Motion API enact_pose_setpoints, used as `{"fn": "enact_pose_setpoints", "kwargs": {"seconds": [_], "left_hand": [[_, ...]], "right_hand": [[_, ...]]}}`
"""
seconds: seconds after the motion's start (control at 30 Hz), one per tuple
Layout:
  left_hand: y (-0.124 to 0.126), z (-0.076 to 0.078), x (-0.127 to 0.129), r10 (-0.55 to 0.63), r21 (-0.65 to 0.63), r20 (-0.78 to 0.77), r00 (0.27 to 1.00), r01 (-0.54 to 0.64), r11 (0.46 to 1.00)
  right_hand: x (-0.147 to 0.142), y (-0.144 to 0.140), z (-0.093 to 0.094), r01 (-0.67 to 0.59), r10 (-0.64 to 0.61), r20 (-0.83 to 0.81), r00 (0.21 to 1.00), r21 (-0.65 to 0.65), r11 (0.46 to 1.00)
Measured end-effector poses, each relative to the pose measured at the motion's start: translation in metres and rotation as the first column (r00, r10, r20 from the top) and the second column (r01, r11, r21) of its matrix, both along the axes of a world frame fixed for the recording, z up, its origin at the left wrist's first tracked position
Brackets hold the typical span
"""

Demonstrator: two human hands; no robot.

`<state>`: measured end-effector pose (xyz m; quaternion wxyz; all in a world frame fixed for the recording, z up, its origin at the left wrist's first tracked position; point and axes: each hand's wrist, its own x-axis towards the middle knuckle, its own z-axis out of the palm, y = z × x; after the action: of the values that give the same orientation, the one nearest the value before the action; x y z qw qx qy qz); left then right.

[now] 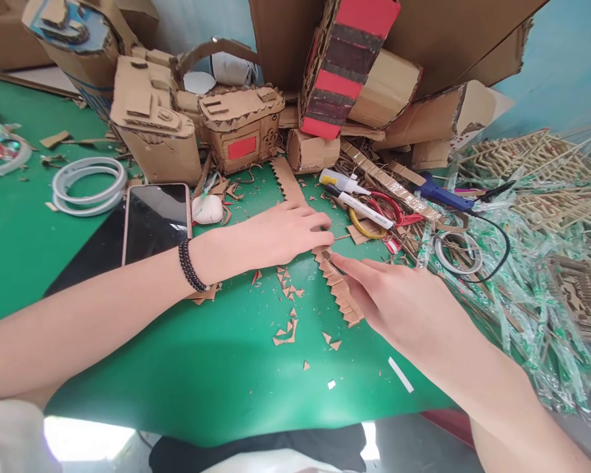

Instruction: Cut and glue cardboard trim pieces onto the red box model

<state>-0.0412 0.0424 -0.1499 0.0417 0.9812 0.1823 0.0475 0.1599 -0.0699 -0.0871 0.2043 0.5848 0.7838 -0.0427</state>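
A long cardboard strip (pixel 337 289) with a zigzag-cut left edge lies on the green table, running away from me. My left hand (pixel 280 233) rests palm down across the strip's middle, fingers stretched out and pressing on it. Just nearer to me, my right hand (pixel 389 289) is closed in a pinch over the strip's right edge. Something small and dark shows at its fingertips, too hidden to name. Small triangular cardboard scraps (pixel 288 286) are scattered left of the strip.
Cardboard models, among them a camera-shaped box (pixel 241 128), line the back. A phone (pixel 157 213) and tape rolls (pixel 88 186) are at left. A marker (pixel 364 209), glue bottle (pixel 342 180), blue glue gun (pixel 443 192) and wrapped sticks (pixel 526 282) crowd the right.
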Motion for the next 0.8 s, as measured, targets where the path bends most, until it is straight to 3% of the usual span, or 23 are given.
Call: {"fn": "enact_pose_setpoints", "kwargs": {"seconds": [0.33,0.57,0.8], "left_hand": [[0.002,-0.012,-0.001,0.091,-0.089,0.1,0.991,-0.082,0.993],[0.005,-0.021,-0.002,0.087,-0.09,0.14,0.986,-0.075,0.993],[0.002,-0.011,-0.002,0.081,-0.114,0.127,0.989,-0.067,0.991]], "right_hand": [[-0.005,-0.012,-0.005,0.027,-0.028,0.022,0.999,0.033,0.999],[-0.001,-0.026,-0.011,-0.007,0.001,0.062,0.998,0.098,0.995],[0.008,-0.04,-0.021,-0.069,0.069,0.005,0.998,0.228,0.971]]}}
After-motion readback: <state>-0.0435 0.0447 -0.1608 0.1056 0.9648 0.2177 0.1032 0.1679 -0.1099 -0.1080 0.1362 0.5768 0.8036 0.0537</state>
